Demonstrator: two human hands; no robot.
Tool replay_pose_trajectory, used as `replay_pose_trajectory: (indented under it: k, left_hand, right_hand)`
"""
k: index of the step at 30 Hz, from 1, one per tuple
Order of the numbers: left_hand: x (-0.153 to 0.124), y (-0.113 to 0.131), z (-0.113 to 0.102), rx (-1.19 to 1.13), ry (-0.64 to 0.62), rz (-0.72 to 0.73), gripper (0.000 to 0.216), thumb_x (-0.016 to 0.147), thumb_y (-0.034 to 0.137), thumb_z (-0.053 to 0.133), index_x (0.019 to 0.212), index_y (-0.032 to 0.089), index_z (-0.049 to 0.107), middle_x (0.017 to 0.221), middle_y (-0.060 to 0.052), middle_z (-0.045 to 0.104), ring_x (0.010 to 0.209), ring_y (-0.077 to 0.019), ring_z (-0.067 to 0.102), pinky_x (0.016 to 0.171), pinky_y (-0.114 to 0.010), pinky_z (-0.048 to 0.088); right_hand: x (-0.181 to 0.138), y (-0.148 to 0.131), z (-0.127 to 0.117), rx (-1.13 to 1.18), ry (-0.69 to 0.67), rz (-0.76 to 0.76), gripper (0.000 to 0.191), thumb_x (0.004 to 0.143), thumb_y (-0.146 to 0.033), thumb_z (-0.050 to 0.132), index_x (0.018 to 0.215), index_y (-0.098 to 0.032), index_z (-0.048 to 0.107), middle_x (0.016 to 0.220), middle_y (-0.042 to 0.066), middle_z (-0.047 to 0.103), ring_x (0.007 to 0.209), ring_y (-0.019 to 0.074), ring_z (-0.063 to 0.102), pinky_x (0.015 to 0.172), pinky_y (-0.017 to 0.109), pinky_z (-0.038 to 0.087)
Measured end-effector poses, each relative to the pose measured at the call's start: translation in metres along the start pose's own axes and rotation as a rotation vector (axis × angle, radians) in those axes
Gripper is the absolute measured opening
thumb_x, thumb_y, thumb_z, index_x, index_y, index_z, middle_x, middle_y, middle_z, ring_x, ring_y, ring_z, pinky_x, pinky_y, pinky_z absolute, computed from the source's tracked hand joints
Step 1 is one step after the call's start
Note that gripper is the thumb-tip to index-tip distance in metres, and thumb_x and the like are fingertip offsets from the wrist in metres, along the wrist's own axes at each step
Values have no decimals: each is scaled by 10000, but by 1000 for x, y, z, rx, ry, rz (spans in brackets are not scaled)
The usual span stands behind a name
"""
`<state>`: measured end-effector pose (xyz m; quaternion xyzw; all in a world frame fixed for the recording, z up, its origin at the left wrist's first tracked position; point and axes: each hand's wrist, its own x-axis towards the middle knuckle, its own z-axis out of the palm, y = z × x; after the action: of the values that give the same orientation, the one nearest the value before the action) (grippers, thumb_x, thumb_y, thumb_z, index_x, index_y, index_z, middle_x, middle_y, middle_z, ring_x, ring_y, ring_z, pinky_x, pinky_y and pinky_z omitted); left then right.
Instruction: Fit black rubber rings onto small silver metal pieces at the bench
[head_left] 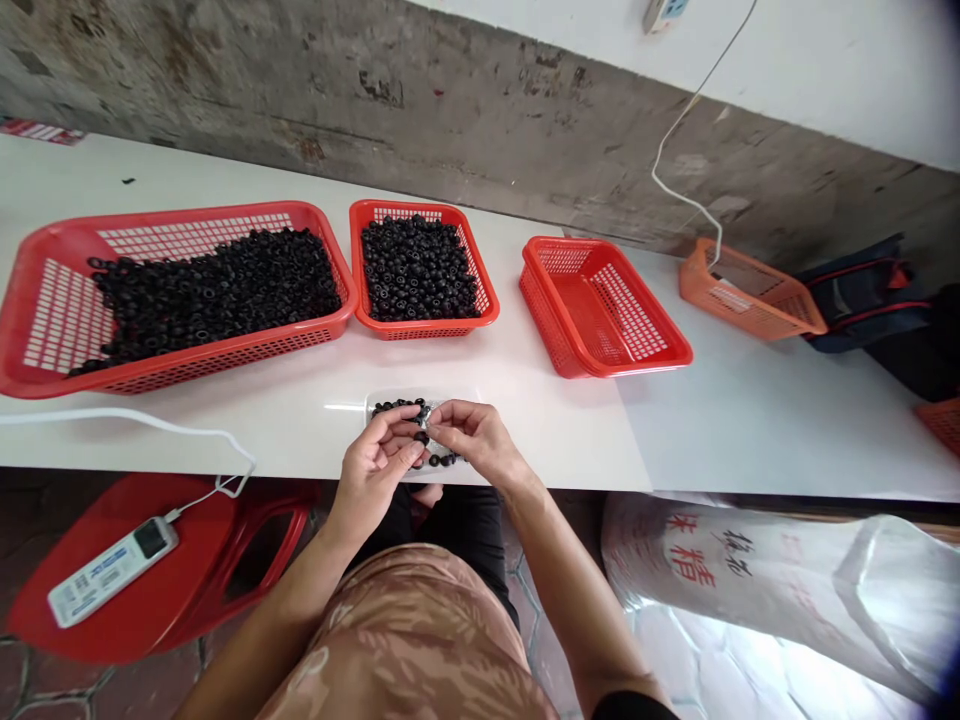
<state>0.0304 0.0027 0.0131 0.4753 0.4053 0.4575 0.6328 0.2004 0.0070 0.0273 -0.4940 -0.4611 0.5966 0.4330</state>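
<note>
My left hand is at the front edge of the white table, its fingers closed round a small black ring-shaped piece. Close against it, my right hand has thumb and forefinger pinched together; whatever is between them is too small to make out. Beneath both hands lies a clear plastic tray or bag, partly covered by my fingers. More black pieces rest in it, below and behind the hands.
A large red basket and a smaller red basket hold many black pieces. Further right stand a red basket and an orange basket. A white power strip lies on a red stool; a sack sits below the table.
</note>
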Motion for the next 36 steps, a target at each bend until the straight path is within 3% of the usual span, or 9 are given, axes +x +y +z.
replay_pose_trajectory:
  k: [6,12,16,20,23,29,36]
  left_hand:
    - [-4,2,3,8,-3,36,318,840,287,726,1145,206,686,1000,-65,734,803,-177,719,783,-336,622]
    - [-7,2,5,69,-32,87,196,882,279,690,1065,213,719,1109,-73,728,900,-186,717,836,-321,608]
    - [-9,0,5,32,4,66,234,874,283,706,1097,213,692,982,-46,741,826,-170,718,783,-297,610]
    - [-9,-1,2,51,-16,60,193,889,278,696,1067,207,711,882,-24,720,791,-157,712,779,-274,599]
    - [-8,-1,0,83,-30,98,186,910,263,675,1082,226,733,946,-23,693,807,-138,702,784,-249,587]
    - [-8,-3,-3,69,-15,116,257,920,259,669,1170,253,728,1043,-31,660,814,-124,689,775,-244,582]
    - [-8,-3,-7,63,-2,154,246,929,232,655,1163,255,725,946,-18,644,765,-116,644,704,-232,542]
  right_hand:
    - [-5,6,7,123,5,17,286,752,-442,762,796,-180,654,680,-19,652,629,122,622,651,253,516]
    - [-11,16,6,144,31,-78,263,782,-413,770,926,-202,708,734,-10,684,662,129,644,674,259,530]
    - [-22,17,5,-86,123,-169,224,874,-411,695,934,-200,743,787,24,709,676,138,631,655,261,511]
    - [-32,12,5,-534,169,-390,231,964,-321,564,1021,-201,753,799,44,714,667,143,588,694,287,487]
    - [-34,11,5,-725,186,-486,244,978,-265,530,1099,-197,731,773,33,707,626,133,558,704,291,473]
    - [-34,15,-4,-737,290,-555,199,977,-240,565,1084,-189,724,767,22,700,603,117,560,675,269,483]
    - [-36,16,-27,-683,440,-438,187,953,-247,586,1029,-186,746,844,37,742,620,117,581,615,247,488]
